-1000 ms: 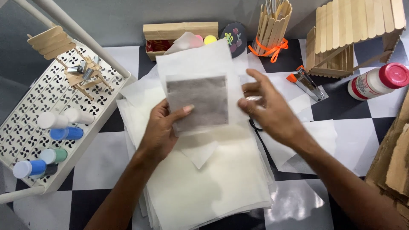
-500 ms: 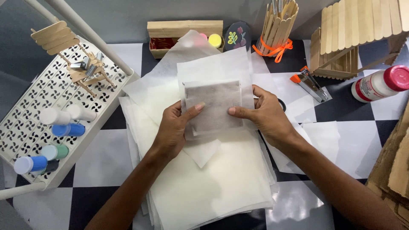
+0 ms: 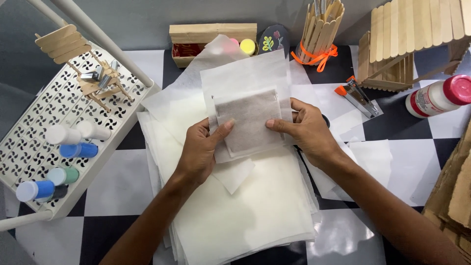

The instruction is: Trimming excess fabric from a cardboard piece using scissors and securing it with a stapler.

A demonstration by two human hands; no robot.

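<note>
Centre of frame: the left hand [image 3: 200, 153] and right hand [image 3: 308, 131] pinch opposite edges of a stapled grey pouch [image 3: 249, 122], thumbs on top, above a stack of white sheets [image 3: 245, 216]. An even pull from both sides should keep the pouch flat.

A second ago my right hand [image 3: 306, 130] was lifted clear to the right of the grey square pouch [image 3: 249, 122], fingers spread and only near its edge; now it has closed on the pouch's right side, thumb pressed flat on the front. My left hand [image 3: 201, 152] has shifted too: it held the pouch from below with the thumb near the middle, and now it grips the left edge, thumb angled up toward the centre. The pouch, with the white sheet [image 3: 245, 81] behind it, has moved slightly right and lower in my view, and it now sits squarely between both hands rather than hanging from one.
</note>
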